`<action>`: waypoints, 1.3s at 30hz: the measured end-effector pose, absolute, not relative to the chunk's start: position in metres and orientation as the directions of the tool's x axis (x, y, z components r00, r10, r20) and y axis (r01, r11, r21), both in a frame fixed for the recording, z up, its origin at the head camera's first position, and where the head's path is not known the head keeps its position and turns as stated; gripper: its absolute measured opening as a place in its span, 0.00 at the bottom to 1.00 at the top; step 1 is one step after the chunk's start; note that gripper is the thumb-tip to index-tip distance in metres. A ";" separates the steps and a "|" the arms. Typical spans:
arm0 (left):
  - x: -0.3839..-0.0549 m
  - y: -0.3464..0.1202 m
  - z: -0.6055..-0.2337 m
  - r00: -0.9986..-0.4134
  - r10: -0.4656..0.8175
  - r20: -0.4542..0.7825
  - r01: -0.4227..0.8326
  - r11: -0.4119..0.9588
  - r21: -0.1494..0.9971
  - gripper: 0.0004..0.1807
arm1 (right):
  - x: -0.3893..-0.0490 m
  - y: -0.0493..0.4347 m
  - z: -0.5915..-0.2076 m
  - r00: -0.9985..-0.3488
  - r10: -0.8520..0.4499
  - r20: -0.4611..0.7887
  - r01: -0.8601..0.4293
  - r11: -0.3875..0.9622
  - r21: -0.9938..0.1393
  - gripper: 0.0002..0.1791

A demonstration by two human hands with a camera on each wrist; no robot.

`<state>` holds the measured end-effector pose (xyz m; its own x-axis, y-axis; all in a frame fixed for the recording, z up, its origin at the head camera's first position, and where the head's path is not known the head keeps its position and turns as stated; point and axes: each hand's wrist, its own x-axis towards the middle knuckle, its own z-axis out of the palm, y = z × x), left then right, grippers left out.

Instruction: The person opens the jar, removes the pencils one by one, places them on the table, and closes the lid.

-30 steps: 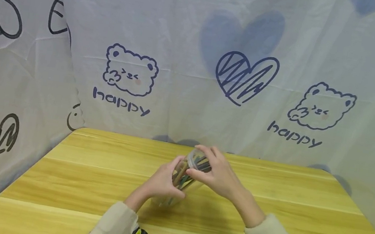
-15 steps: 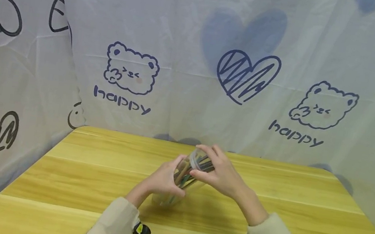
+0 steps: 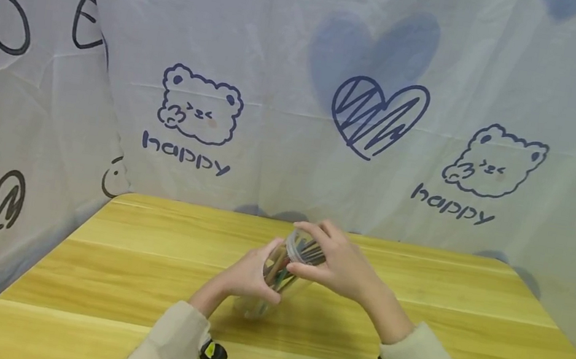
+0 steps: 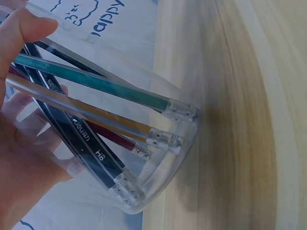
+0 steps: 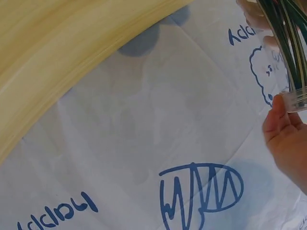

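Observation:
A clear plastic jar [image 3: 249,306] is tilted over the middle of the table, its mouth end leaning up to the right. Several pencils [image 4: 96,82] lie inside, green, dark red, yellowish and black, with metal ferrules toward the jar's base. My left hand [image 3: 250,273] grips the jar's body, thumb on the near side. At the mouth end, my right hand [image 3: 346,267] curls its fingers and thumb round the ringed neck [image 5: 296,100]. Whether a lid covers the mouth is hidden by that hand. The base's contact with the table cannot be told.
The wooden table [image 3: 114,259] reaches back to a white printed curtain [image 3: 282,141], with another curtain [image 3: 39,124] along the left. A black device [image 3: 213,357] sits at the left wrist.
The jar and both hands shift very slightly left in view. Both hands keep their hold on the jar throughout.

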<state>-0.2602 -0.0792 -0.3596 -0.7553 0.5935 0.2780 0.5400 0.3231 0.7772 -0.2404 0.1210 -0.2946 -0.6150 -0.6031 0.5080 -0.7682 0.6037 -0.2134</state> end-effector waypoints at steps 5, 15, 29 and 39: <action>-0.258 -0.079 -0.360 -0.763 0.592 0.259 0.530 0.344 0.775 0.49 | -0.235 0.118 -0.289 -0.681 -0.558 0.474 -0.688 0.711 -0.150 0.42; -0.258 -0.077 -0.360 -0.755 0.600 0.265 0.543 0.346 0.765 0.49 | -0.228 0.111 -0.280 -0.795 -0.429 0.428 -0.532 0.833 -0.153 0.37; -0.257 -0.079 -0.359 -0.752 0.606 0.258 0.521 0.308 0.796 0.48 | -0.226 0.112 -0.275 -0.746 -0.530 0.403 -0.626 0.765 -0.152 0.34; -0.258 -0.079 -0.360 -0.752 0.607 0.256 0.513 0.295 0.806 0.49 | -0.229 0.116 -0.276 -0.705 -0.589 0.395 -0.687 0.706 -0.174 0.34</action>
<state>-0.2576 -0.0794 -0.3596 -0.7525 0.6066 0.2565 0.5128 0.2953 0.8061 -0.2285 0.1161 -0.2761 -0.7051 -0.5888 0.3953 -0.6869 0.7055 -0.1744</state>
